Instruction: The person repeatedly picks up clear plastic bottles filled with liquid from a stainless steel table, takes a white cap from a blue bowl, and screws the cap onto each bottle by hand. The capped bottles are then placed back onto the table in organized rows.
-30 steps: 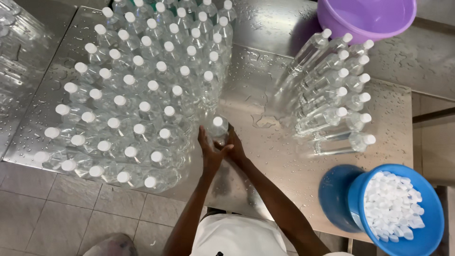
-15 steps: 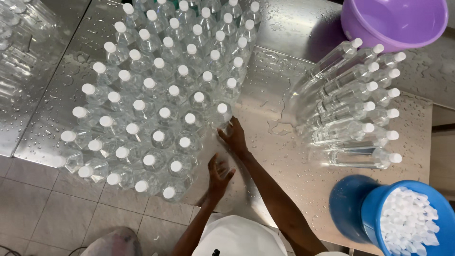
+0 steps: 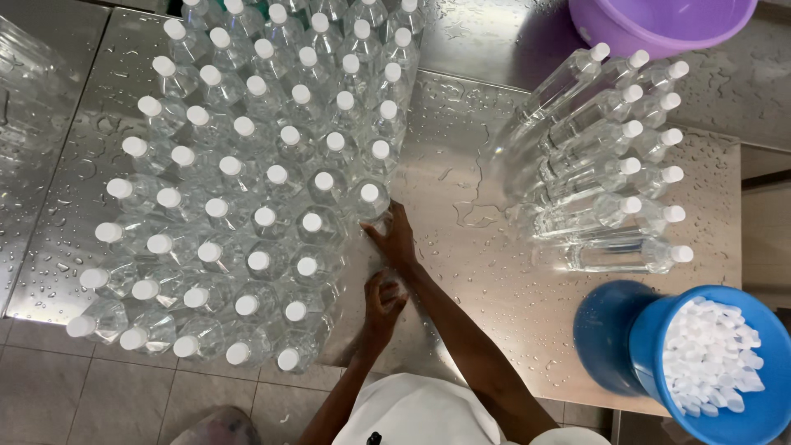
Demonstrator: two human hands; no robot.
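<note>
Two hands press flat, fingers unclenched, against a packed block of upright clear plastic white-capped bottles (image 3: 264,189) on the wet steel worktop (image 3: 470,247): right hand (image 3: 395,239) higher, left hand (image 3: 383,301) lower, seemingly squaring its edge.

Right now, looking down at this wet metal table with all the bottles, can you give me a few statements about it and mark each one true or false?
1. The upright bottles all wear white caps. True.
2. Both hands rest on the lying bottles. False: the left hand and right hand are at the edge of the upright group.
3. The blue bucket holds white caps. True.
4. The purple basin sits at the near edge beside the person. False: it is at the far side.
5. The table is dry. False: water drops cover it.
</note>
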